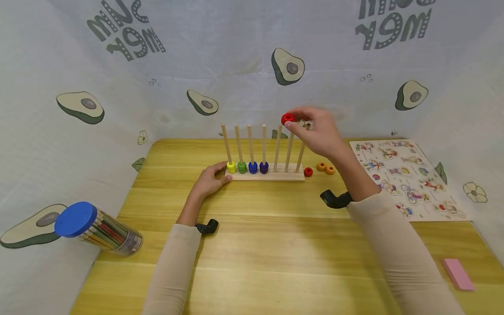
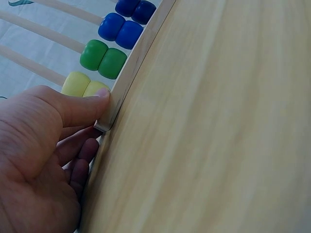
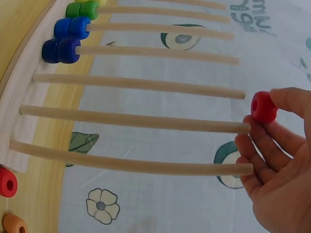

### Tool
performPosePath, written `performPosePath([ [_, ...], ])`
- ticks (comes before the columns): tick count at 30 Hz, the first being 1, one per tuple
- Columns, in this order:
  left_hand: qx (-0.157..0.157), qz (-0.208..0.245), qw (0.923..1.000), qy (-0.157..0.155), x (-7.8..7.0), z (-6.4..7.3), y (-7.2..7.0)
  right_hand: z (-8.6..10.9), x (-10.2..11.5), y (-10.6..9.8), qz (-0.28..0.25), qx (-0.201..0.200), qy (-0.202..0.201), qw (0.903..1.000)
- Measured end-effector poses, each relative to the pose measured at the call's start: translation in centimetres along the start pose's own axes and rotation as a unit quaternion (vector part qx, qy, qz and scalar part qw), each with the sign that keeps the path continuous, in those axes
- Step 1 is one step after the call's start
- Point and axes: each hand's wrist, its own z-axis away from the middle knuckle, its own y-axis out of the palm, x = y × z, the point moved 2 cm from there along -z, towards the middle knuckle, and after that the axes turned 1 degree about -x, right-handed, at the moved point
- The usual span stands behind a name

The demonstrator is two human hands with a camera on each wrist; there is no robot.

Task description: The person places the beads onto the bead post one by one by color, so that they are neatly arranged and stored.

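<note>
A wooden bead rack (image 1: 271, 177) stands on the table, with several upright pegs. Beads sit in pairs on its left pegs: yellow (image 1: 231, 167), green (image 1: 242, 167), blue (image 1: 253, 167) and dark blue (image 1: 264, 167). Three pegs on the right are bare. My left hand (image 1: 208, 181) grips the left end of the base, its thumb against the front edge beside the yellow beads. Up by the tops of the bare pegs, my right hand (image 1: 320, 131) pinches a red bead (image 3: 265, 107) between thumb and fingers. The bead is apart from the nearest peg tip in the right wrist view.
Another red bead (image 1: 308, 172) and two orange beads (image 1: 325, 168) lie right of the rack. Farther right is a picture puzzle board (image 1: 407, 179), with a pink block (image 1: 458, 274) nearer. A blue-lidded tub of pencils (image 1: 114, 232) is at left. Printed cloth (image 1: 244, 57) hangs behind.
</note>
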Motion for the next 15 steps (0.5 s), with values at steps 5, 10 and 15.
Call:
performPosePath([
  [5, 0.001, -0.002, 1.0, -0.002, 0.0, -0.1, 0.0, -0.5, -0.2, 0.8, 0.009, 0.013, -0.001, 0.9999],
  [10, 0.0, -0.004, 1.0, 0.0, -0.1, 0.0, 0.0, -0.7, -0.1, 1.2, 0.017, 0.019, 0.006, 0.9997],
  [15, -0.001, -0.001, 1.0, -0.004, -0.1, 0.0, 0.0, -0.9, -0.1, 1.5, 0.03, 0.023, 0.003, 0.9993],
])
